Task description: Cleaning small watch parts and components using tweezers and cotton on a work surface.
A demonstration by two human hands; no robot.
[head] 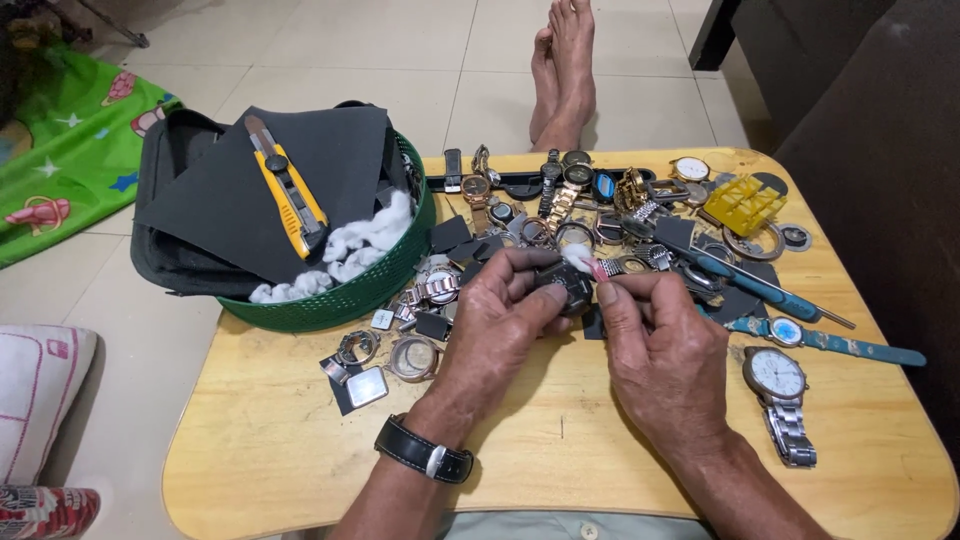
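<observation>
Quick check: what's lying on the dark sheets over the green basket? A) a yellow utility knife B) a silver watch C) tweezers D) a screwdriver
A: a yellow utility knife lies on the dark sheets over the green basket, beside white cotton.

The bench is pale wood, worn and scuffed matt. The basket is green plastic mesh holding matt, rough black abrasive sheets, fluffy white cotton and a glossy yellow plastic knife. The watch has a shiny steel bracelet. The wrist strap looks like black leather.
</observation>
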